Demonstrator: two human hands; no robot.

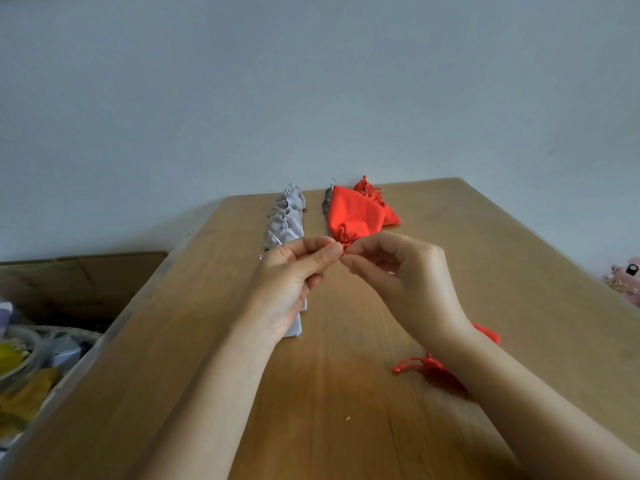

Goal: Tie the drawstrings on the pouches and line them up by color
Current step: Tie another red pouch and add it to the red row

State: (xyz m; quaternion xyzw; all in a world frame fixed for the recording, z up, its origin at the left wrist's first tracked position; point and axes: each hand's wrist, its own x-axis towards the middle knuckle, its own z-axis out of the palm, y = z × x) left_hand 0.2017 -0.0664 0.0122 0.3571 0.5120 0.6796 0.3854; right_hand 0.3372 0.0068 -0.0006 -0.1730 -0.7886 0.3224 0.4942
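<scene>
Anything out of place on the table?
One loose red pouch lies near the front, partly under the right arm, far from the red row at the back. A flat grey pouch lies before the grey row, partly behind the left hand. Tiny orange speck on the table. Left hand and right hand pinch the held red pouch's cord.

Dark grey pouches [326,203] behind held red pouch [353,216], loose red pouch [437,372] partly under right forearm [519,396], pink toy [628,282] cropped
</scene>
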